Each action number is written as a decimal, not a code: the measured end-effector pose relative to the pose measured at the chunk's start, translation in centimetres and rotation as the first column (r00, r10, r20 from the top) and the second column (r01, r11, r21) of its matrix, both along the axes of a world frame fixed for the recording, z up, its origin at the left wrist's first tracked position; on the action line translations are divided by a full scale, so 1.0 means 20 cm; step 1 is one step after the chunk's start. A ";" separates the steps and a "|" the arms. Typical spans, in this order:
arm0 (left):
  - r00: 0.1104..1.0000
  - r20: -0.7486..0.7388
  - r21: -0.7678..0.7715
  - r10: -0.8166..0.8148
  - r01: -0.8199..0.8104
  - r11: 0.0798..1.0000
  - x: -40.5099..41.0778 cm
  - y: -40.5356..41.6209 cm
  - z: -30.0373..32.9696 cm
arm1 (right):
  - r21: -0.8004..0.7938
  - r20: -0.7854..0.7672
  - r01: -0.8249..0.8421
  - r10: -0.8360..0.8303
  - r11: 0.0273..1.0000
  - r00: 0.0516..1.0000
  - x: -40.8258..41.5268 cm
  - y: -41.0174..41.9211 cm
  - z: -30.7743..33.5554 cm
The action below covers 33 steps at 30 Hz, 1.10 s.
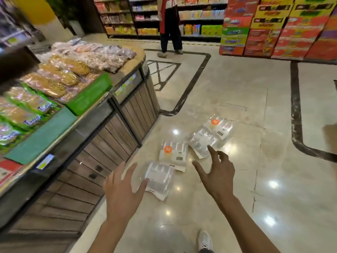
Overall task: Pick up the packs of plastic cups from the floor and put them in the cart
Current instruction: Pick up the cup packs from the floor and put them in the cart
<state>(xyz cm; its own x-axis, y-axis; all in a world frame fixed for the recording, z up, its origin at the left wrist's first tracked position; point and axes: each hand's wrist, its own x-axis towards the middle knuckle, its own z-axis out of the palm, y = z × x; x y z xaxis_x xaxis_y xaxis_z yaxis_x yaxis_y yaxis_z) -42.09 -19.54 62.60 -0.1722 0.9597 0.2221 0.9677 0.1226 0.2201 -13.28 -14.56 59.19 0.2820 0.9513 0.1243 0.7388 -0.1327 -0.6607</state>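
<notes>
The glossy tiled floor (pixel 228 92) with dark inlaid lines fills most of the view. On the left stands a long display stand (pixel 113 128) with wooden slat sides, and its top is loaded with bags of snacks (pixel 60 73); its corner comes close to the packs. At the far end are shelves (pixel 200 17) of goods and a stack of red, yellow and green boxes (pixel 277 26); the writing on them is too blurred to read. A person in a red apron (pixel 168 24) stands before the shelves.

Four packs of plastic cups (pixel 173 156) lie flat on the floor in a loose row that runs from near-left to far-right. Two show an orange round sticker and a small label, not readable.

Left hand (pixel 122 190) hovers beside the nearest pack (pixel 160 178), fingers spread, holding nothing. Right hand (pixel 217 170) is above the floor, index finger stretched out, other fingers loosely curled, also empty.
</notes>
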 end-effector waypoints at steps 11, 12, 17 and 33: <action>0.990 0.138 -0.025 -0.023 0.027 0.999 -0.41 0.53 -0.12 | -0.089 0.144 0.103 -0.089 0.991 0.985 -0.44 0.44 -0.19; 0.986 0.160 0.001 -0.055 0.056 0.998 -0.46 0.59 -0.13 | -0.115 0.164 0.124 -0.104 0.986 0.981 -0.49 0.47 -0.22; 0.974 0.174 0.006 -0.143 0.144 0.989 -0.78 0.86 -0.23 | -0.170 0.272 0.220 -0.169 0.961 0.947 -0.80 0.56 -0.33; 0.937 0.237 -0.271 -0.256 0.317 0.909 -1.09 1.56 -1.57 | -0.284 0.289 0.256 -0.172 0.924 0.942 -1.36 1.11 -1.45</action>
